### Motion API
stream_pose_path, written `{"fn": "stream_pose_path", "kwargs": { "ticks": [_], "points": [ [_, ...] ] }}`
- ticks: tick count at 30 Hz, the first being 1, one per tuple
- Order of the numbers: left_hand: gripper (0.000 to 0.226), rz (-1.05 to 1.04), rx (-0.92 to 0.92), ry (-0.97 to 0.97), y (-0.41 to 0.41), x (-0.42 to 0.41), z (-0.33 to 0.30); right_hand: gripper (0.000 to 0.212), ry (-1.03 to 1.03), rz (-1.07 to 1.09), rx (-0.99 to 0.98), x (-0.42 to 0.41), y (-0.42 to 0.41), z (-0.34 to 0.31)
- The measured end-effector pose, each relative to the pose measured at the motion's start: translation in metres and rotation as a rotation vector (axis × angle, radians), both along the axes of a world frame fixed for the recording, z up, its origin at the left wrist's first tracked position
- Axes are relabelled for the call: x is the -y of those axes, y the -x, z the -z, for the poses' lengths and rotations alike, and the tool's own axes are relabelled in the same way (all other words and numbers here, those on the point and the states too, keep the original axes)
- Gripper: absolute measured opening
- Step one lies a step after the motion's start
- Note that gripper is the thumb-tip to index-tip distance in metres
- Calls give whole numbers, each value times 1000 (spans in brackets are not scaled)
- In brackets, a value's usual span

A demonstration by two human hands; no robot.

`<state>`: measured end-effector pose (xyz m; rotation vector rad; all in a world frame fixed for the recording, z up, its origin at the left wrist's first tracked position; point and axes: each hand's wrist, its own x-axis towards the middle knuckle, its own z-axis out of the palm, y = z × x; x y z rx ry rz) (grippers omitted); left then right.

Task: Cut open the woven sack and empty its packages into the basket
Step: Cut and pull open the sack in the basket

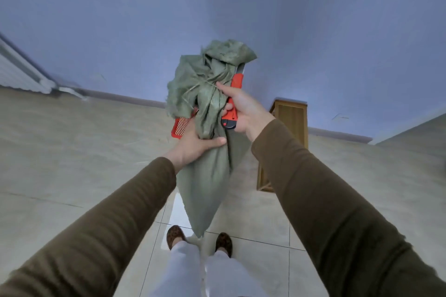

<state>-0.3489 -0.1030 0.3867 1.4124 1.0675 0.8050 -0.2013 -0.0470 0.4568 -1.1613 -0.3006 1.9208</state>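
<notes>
A green woven sack point(207, 185) hangs in front of me, its lower corner near the floor between my feet. Its neck is bunched and tied with a fibre string, and the frayed top flares above the tie. My left hand point(195, 144) grips the sack's neck just below the tie. My right hand point(237, 108) holds a red utility knife point(233, 103) with the blade end up against the tied neck; the blade tip is partly hidden by the cloth. A red basket point(179, 128) on the floor shows only as a corner behind the sack.
A wooden stool or small table point(287, 128) stands on the tiled floor to the right, near the blue wall. A white radiator-like fixture point(21, 72) is at the far left. My feet in dark slippers point(176, 236) are directly under the sack.
</notes>
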Motion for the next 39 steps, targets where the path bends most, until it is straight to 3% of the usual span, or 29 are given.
{"fn": "stream_pose_path", "kwargs": {
  "ticks": [3,5,8,11,13,16,18,20,24,26,28,30,33,35,37,39],
  "points": [
    [41,-224,-16,22,0,-30,-4,24,-42,-51,9,-15,-1,-6],
    [40,-290,-70,82,9,-49,-10,25,-172,-56,233,-18,-12,-3],
    [38,-329,14,204,18,-73,-18,78,-310,-107,717,3,-24,29],
    [25,-299,217,410,10,-102,-27,97,-373,-217,718,33,-2,66],
    [32,-308,267,546,3,-120,-30,92,-389,-198,649,29,23,81],
    [43,-234,322,651,4,-141,-33,52,-340,-19,674,2,44,87],
    [53,-118,354,614,15,-152,-34,26,-298,84,684,-18,48,84],
    [68,-99,208,438,31,-154,-34,13,-223,152,641,-36,50,81],
    [102,-59,-318,40,66,-123,-7,12,-9,196,524,-68,56,76],
    [132,35,-554,35,76,-104,12,12,59,168,415,-85,62,73],
    [140,39,-610,96,76,-97,29,20,129,122,302,-97,70,72],
    [122,-19,-594,96,74,-106,40,21,195,85,228,-107,77,73],
    [55,-130,-558,-4,73,-131,50,24,230,51,135,-124,75,76],
    [26,-174,-495,-41,69,-146,54,26,227,21,130,-136,70,79],
    [12,-205,-490,-82,63,-163,59,24,231,-21,134,-146,60,80],
    [18,-210,-448,-31,56,-184,62,21,208,-76,154,-154,45,87]
  ]
}}
